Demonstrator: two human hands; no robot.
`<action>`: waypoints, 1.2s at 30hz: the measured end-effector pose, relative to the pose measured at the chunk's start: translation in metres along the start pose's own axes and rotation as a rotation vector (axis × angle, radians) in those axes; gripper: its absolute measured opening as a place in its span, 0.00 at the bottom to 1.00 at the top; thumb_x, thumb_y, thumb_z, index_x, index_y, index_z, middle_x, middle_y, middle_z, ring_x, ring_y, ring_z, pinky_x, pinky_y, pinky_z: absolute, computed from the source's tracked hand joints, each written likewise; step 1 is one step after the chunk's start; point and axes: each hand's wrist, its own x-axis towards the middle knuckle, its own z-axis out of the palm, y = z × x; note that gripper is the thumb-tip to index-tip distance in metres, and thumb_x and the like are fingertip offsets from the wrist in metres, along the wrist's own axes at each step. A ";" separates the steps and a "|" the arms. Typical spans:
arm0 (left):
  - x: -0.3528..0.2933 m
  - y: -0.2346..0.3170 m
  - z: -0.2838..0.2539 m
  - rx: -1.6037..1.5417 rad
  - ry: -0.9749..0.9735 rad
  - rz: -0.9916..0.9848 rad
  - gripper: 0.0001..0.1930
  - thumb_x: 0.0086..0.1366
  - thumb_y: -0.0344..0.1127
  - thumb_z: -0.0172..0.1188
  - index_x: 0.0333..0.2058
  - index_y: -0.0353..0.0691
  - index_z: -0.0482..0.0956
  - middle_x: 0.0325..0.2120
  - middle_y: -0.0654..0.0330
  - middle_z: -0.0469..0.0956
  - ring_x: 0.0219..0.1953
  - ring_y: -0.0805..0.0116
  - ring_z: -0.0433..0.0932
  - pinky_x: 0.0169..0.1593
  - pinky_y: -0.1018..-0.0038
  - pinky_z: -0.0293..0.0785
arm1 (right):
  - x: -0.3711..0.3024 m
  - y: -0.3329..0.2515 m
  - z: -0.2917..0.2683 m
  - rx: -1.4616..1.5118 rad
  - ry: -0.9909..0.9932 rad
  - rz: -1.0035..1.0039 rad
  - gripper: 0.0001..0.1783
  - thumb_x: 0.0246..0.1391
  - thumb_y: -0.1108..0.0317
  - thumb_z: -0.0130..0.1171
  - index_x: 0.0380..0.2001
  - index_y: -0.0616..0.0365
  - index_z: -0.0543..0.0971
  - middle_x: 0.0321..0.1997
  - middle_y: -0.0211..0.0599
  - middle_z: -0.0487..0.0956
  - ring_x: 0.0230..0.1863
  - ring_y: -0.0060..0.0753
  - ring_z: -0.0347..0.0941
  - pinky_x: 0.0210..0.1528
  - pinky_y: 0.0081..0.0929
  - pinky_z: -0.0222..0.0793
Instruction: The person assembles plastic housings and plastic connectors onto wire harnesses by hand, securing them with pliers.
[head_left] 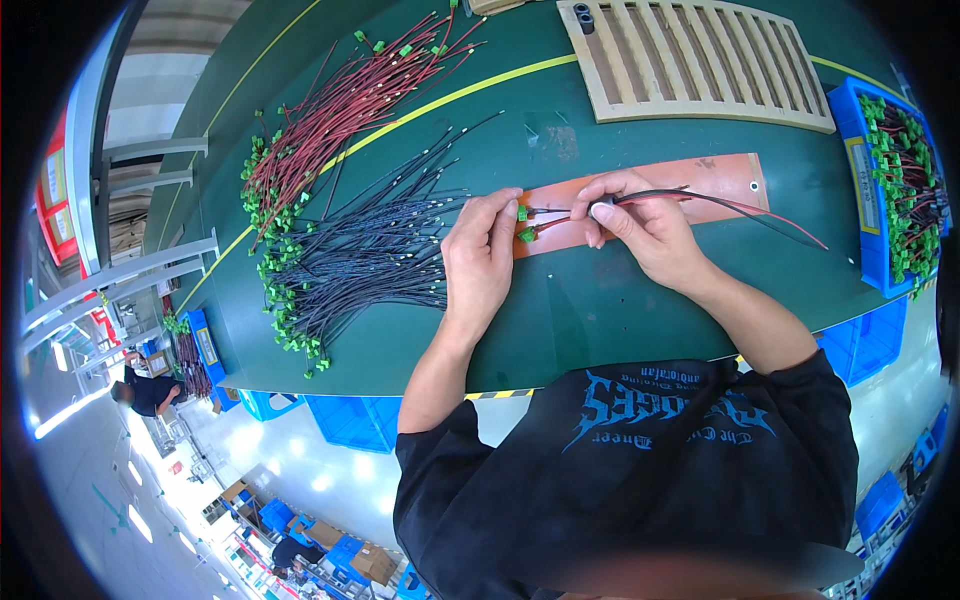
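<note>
My left hand [482,245] is closed at the ends of a red and a black wire, with small green connectors [528,234] at its fingertips. To the right, my right hand [645,230] pinches a short black cylinder [603,201] between thumb and fingers. The two wires [735,203] seem to run through the cylinder, their loose ends curving away to the right. Beneath both hands lies a long copper-orange strip [722,178] with a hole near its right end. My right fingers partly hide the cylinder.
Black wires [390,235] and red wires [350,110] with green connectors lie spread on the green table [590,345]. A slatted wooden tray [700,60] holds black cylinders [584,17] in its corner. A blue bin [865,190] of wired connectors stands right. Another person [150,392] is far left.
</note>
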 end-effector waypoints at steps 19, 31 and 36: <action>0.005 -0.006 -0.011 0.102 -0.194 0.229 0.17 0.54 0.27 0.70 0.45 0.34 0.85 0.46 0.55 0.78 0.49 0.57 0.74 0.51 0.67 0.74 | 0.009 -0.016 -0.007 -0.128 -0.003 0.145 0.17 0.69 0.71 0.52 0.58 0.62 0.72 0.47 0.34 0.79 0.40 0.19 0.76 0.44 0.22 0.77; 0.002 0.079 -0.013 0.881 -0.118 1.257 0.21 0.61 0.33 0.57 0.54 0.41 0.79 0.56 0.61 0.77 0.50 0.69 0.72 0.49 0.73 0.69 | 0.006 0.004 -0.007 -0.677 0.056 -0.274 0.13 0.64 0.68 0.59 0.48 0.64 0.80 0.36 0.42 0.85 0.35 0.34 0.84 0.39 0.29 0.80; 0.039 0.081 0.004 1.425 -0.042 1.284 0.22 0.60 0.36 0.57 0.53 0.39 0.79 0.50 0.62 0.77 0.46 0.72 0.70 0.46 0.75 0.66 | 0.001 0.001 -0.007 -0.825 0.098 -0.072 0.10 0.64 0.67 0.59 0.41 0.65 0.78 0.33 0.45 0.84 0.33 0.36 0.84 0.38 0.32 0.80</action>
